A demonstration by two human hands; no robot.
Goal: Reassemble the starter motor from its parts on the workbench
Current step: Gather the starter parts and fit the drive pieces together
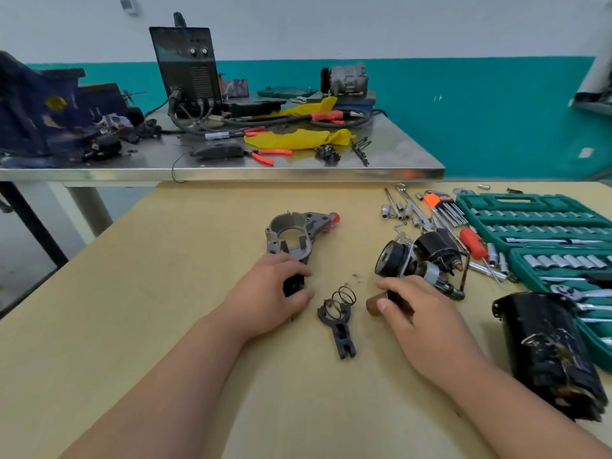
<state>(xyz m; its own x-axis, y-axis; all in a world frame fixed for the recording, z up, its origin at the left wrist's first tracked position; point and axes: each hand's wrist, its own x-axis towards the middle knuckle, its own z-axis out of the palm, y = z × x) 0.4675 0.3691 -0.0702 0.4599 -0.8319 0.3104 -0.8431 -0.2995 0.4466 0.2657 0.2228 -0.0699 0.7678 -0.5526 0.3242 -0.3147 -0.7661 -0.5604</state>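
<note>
Left hand (276, 289) curls round a small black plastic part (293, 285). Right hand (420, 313) grips a brown-tipped dark cylinder (374, 304). Both rest low on the tan wooden workbench (165, 260), flanking the black forked lever with coil spring (339, 323), likely for mating. Grey cast-metal nose housing (294, 235) lies just beyond, unassembled.

Grey housing (295, 234), black fork lever (341, 329), green socket case (530, 207), yellow cloth (298, 139), tan workbench (198, 260).

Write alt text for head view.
On a tan workbench, the left hand grips a small black part and the right hand a brown cylindrical part. Between them lie a black forked lever and wire coil spring; a grey metal housing sits behind.
</note>
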